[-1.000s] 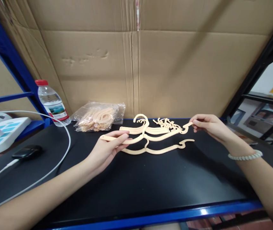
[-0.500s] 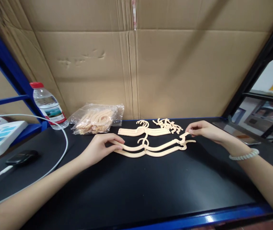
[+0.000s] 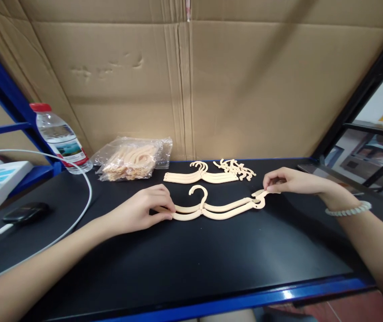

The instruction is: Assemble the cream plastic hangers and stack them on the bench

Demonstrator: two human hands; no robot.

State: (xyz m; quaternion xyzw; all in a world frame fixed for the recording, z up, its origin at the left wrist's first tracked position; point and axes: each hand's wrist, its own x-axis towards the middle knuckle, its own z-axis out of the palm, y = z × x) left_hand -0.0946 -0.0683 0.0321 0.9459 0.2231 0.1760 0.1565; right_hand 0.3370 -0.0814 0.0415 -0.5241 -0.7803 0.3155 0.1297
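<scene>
Two cream-coloured plastic hangers (image 3: 225, 215) lie one just in front of the other on the black table (image 3: 191, 268), with a hook rising from their middle. My left hand (image 3: 151, 206) pinches their left ends between thumb and fingers. At their right ends, my right hand (image 3: 280, 181) pinches a small cream arm piece with curled fingers; part of the piece is hidden. Behind them is a row of several more hangers (image 3: 200, 177) with hooks pointing back. To its right sits a heap of small curved cream pieces (image 3: 236, 169).
Clear plastic bags of cream parts (image 3: 133, 158) lie at the back left. Beside them leans a red-capped water bottle (image 3: 62, 141). A white cable (image 3: 86, 192), a black device (image 3: 27, 212) and a white power strip (image 3: 2, 185) occupy the left. Cardboard (image 3: 111, 80) stands behind.
The rear hanger has been lowered closer to the front one, and their hooks now overlap. My left hand has shifted slightly toward the hangers' middle. The camera view has tilted down a little.
</scene>
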